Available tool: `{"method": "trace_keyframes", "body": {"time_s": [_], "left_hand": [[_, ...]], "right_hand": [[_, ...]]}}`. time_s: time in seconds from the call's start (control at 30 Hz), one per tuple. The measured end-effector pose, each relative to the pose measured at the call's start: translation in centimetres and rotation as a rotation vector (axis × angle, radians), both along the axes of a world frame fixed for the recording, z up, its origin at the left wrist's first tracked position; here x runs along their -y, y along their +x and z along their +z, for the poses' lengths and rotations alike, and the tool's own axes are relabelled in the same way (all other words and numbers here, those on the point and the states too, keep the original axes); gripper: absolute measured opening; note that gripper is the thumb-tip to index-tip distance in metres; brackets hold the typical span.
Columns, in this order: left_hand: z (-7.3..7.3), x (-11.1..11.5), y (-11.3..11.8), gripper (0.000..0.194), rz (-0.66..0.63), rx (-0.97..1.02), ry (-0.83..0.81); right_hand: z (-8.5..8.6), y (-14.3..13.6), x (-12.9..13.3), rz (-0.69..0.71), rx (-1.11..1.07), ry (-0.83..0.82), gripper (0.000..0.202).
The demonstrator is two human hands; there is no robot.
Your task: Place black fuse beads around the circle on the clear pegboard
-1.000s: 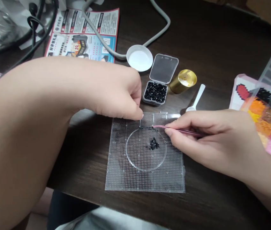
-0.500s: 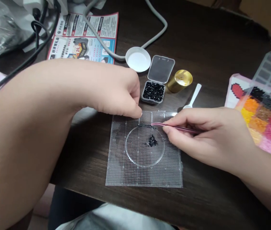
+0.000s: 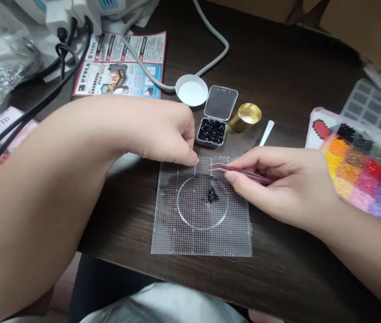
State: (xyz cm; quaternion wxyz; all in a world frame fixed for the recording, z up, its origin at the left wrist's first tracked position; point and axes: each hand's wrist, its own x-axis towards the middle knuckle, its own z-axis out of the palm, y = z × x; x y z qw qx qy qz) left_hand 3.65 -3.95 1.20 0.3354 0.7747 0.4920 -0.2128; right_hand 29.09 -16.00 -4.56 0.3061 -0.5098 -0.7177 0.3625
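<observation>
A clear square pegboard lies flat on the dark table. On it, a short row of black beads runs along the top of a clear ring, and a small heap of black beads sits inside. My left hand, fingers curled, grips the board's far left edge with the thumb; its other fingertips are hidden. My right hand pinches pink tweezers. Their tips are apart over the board's upper part, with no bead visible between them.
Behind the board stand an open box of black beads, a gold cup and a white dish. A white spoon lies near my right hand. A colour-sorted bead tray is at right. Cables and a leaflet are at left.
The tweezers' tips have parted and lifted slightly away from the bead row. My left hand stays at the board's edge. The view has shifted slightly.
</observation>
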Motion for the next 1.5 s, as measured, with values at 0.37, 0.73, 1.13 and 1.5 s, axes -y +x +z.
{"method": "trace_keyframes", "body": {"time_s": [0.37, 0.73, 1.13, 1.5], "left_hand": [[0.5, 0.6, 0.5, 0.03, -0.021, -0.066, 0.033], [0.7, 0.6, 0.6, 0.045, -0.054, -0.089, 0.02], [0.2, 0.2, 0.0, 0.041, -0.028, -0.005, -0.01], [-0.8, -1.6, -1.3, 0.038, -0.025, -0.028, -0.153]], "right_hand": [[0.0, -0.3, -0.1, -0.112, -0.124, 0.057, 0.017], [0.1, 0.2, 0.1, -0.041, -0.007, 0.164, 0.02], [0.3, 0.7, -0.6, 0.075, 0.005, 0.164, 0.028], [0.0, 2.0, -1.5, 0.399, -0.063, 0.168, 0.022]]}}
